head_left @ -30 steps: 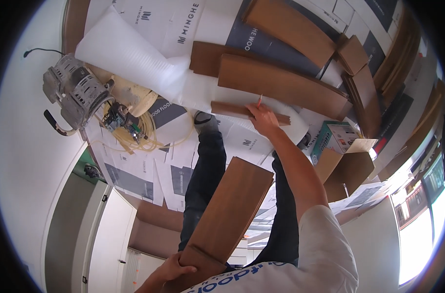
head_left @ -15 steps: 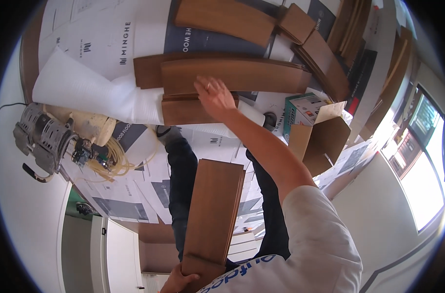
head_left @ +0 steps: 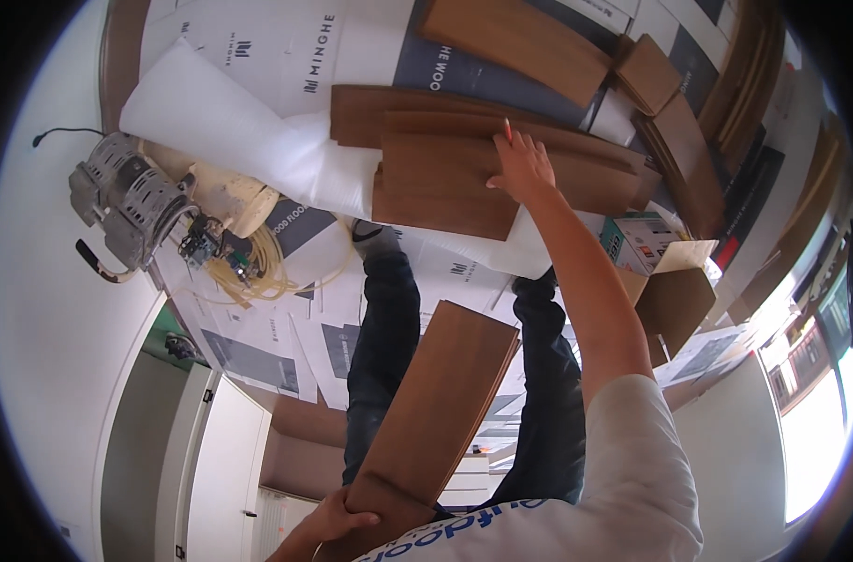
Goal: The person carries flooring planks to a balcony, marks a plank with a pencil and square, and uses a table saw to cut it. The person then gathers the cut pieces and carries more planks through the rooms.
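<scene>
My left hand is closed around the lower end of several brown floor planks, held slanting between my legs, the thumb pressed over a shorter piece on top. Farther forward, my right hand has its fingers spread at the right end of a short brown plank. That plank lies partly over long floor planks stacked on the floor. Beside the index fingertip a thin orange stick with a pale tip shows, like a pencil; whether the hand grips it is unclear.
White foam sheeting runs under the planks at left. Beyond it stand a grey air compressor and a coiled yellowish hose. An open cardboard box sits at right. More planks lie farther off on printed floor covering.
The whole view has swung, shifting the scene rightward. The short plank now overlaps the long one more. My right hand has gone from above it to its right end, fingers spreading.
</scene>
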`<state>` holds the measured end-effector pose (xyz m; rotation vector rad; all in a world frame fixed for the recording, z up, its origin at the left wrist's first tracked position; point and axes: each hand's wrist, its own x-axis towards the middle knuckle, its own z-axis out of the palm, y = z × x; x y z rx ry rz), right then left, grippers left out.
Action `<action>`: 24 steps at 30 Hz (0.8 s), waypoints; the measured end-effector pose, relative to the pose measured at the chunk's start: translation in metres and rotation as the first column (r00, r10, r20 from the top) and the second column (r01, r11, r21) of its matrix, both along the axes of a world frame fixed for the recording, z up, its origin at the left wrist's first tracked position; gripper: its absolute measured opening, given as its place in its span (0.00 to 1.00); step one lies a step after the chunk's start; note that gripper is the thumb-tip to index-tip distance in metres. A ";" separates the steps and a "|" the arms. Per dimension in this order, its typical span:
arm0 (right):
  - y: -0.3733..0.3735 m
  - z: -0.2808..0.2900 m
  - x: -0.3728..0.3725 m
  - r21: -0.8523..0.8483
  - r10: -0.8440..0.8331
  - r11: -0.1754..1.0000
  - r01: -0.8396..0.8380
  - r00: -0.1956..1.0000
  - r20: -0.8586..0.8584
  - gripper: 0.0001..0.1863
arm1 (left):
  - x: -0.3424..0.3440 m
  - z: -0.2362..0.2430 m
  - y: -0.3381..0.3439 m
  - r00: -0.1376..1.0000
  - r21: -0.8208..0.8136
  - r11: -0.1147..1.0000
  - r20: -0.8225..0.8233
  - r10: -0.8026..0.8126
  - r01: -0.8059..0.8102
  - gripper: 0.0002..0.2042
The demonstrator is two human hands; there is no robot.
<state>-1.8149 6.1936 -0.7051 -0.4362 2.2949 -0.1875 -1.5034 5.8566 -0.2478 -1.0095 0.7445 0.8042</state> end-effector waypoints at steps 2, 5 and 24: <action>0.004 -0.001 0.025 -0.019 0.000 1.000 -0.001 0.999 -0.047 0.39 | -0.007 -0.005 0.001 1.000 0.010 1.000 0.013 -0.002 0.002 0.47; 0.010 0.002 0.057 -0.026 -0.018 1.000 0.015 0.993 -0.119 0.41 | -0.006 -0.006 0.002 1.000 0.033 0.999 0.001 0.007 -0.007 0.46; 0.020 0.020 0.170 -0.280 -0.046 0.958 -0.068 0.924 -0.379 0.17 | 0.024 0.000 0.004 1.000 -0.066 0.998 0.010 0.002 -0.001 0.45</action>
